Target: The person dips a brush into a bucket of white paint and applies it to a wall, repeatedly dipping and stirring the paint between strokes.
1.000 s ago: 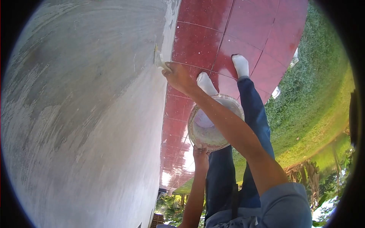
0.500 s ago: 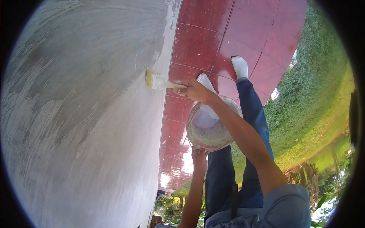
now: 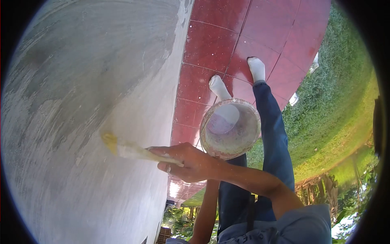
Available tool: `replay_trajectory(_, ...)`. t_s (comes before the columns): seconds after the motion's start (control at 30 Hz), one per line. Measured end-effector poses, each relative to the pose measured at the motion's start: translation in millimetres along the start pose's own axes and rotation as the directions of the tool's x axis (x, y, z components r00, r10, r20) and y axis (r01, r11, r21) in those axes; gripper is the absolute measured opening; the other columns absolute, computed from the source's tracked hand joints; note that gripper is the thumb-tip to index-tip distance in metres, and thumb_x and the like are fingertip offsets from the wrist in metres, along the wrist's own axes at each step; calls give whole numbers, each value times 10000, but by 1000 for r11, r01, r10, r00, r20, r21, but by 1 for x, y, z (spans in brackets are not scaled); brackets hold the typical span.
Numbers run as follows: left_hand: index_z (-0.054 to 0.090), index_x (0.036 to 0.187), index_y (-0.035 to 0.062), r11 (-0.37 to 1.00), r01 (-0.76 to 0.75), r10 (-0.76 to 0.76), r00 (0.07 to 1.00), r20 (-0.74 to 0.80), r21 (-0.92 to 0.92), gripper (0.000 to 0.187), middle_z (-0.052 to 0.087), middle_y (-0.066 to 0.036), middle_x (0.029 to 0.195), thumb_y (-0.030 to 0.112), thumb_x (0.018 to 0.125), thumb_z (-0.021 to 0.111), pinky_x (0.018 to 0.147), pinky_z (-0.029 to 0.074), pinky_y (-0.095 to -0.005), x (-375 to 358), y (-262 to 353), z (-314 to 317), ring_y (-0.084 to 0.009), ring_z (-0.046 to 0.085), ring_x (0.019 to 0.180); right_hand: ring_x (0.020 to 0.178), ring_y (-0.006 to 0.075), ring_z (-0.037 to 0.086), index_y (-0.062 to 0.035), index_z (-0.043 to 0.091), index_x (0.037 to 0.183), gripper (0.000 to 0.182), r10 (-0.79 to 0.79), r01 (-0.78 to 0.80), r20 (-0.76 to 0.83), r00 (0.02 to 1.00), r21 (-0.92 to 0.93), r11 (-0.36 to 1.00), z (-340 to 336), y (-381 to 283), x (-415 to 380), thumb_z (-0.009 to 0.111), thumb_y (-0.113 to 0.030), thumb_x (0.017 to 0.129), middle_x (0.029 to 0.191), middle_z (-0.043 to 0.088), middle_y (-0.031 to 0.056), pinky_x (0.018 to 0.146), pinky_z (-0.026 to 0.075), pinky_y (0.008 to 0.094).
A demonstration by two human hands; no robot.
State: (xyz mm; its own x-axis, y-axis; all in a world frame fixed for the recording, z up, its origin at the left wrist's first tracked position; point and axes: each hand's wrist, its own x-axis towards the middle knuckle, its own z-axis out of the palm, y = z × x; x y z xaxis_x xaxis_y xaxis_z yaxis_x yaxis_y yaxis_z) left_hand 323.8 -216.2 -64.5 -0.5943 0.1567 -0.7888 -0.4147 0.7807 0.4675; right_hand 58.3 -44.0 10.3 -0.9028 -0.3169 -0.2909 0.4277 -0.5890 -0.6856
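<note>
Yellow bristles (image 3: 109, 142) tip a pale paintbrush (image 3: 142, 153) as a person's right hand (image 3: 187, 162) grips its handle, thumb and fingers closed around it. The blurred brush head lies over a grey wall (image 3: 134, 195) streaked with whitish patches; whether it touches the surface cannot be told.

Beside the right wrist, a smeared, round bucket (image 3: 239, 142) tilts its open mouth toward the camera, a pool of white liquid (image 3: 224, 118) inside. The left forearm (image 3: 206, 213) rises toward its near rim, but the left hand is hidden behind the right hand and wrist, and its grip cannot be told.

Red floor tiles (image 3: 211, 42), glossy and flecked with white, run along the foot of the wall. Two feet in white socks (image 3: 256, 69) stand on them, below legs in blue jeans (image 3: 276, 134). Grass (image 3: 321, 101) borders the tiles on the right side of the view, where two small white objects (image 3: 293, 99) sit along the edge.
</note>
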Motion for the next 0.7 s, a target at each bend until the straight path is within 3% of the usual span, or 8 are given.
replay_trajectory(0.03,459,1342,48,799,186,-260,964,-51,-572,381,562,-104,1218,102,983,577,871,518,-383,12,27,-2,-208,565,1078,827,335,705,20,532,1347,413,8,-21,140,990,95,995,1,-13,-2,600,-165,984,1002,695,253,750,530,385)
replay_trajectory(0.07,468,1335,42,284,208,-483,874,48,-936,367,569,-110,1211,121,991,572,854,519,-371,20,40,-1,-205,563,1084,838,337,705,3,550,1340,405,-93,68,189,978,134,989,5,-17,0,610,-171,979,999,700,243,752,530,381)
replay_trajectory(0.2,435,1356,38,330,250,-447,891,82,-910,416,557,-125,1259,38,961,566,924,525,-393,12,41,-8,-224,568,1147,839,291,706,2,590,1290,389,-51,39,145,988,89,995,-13,5,42,638,-212,969,1002,724,182,771,528,399)
replay_trajectory(0.27,425,1362,40,332,254,-398,911,109,-908,439,554,-122,1273,5,947,565,952,522,-407,9,42,-11,-224,573,1155,599,94,527,-32,662,1205,339,184,-186,29,983,174,967,-59,65,71,689,-231,933,790,631,13,554,449,273)
replay_trajectory(0.33,356,1458,108,319,265,-402,907,123,-910,551,499,-114,1396,-2,949,537,994,480,-461,8,40,-11,-251,555,1217,548,40,419,-92,698,1166,266,222,-188,-75,972,318,930,-111,115,84,685,-167,911,705,533,-50,484,358,259)
replay_trajectory(0.5,445,1343,45,311,238,-434,897,85,-920,403,562,-107,1257,-9,954,537,941,524,-400,7,55,-9,-218,590,1127,556,155,572,-35,694,1098,242,300,-468,-597,744,-145,872,-196,173,87,620,-187,924,649,608,81,526,432,329)
replay_trajectory(0.6,449,1338,48,323,242,-487,871,59,-915,385,565,-104,1250,15,966,541,927,530,-392,7,55,-5,-213,597,1104,585,316,638,15,663,1054,263,112,-352,-493,863,-428,833,-145,120,92,591,-211,939,652,624,205,554,464,409)
replay_trajectory(0.7,367,1425,91,337,247,-386,917,106,-908,501,516,-106,1326,45,967,564,964,499,-389,-2,18,4,-210,561,1162,562,430,606,56,606,1014,237,14,-223,-484,875,-378,899,-35,24,60,564,-170,955,596,575,248,539,452,494)
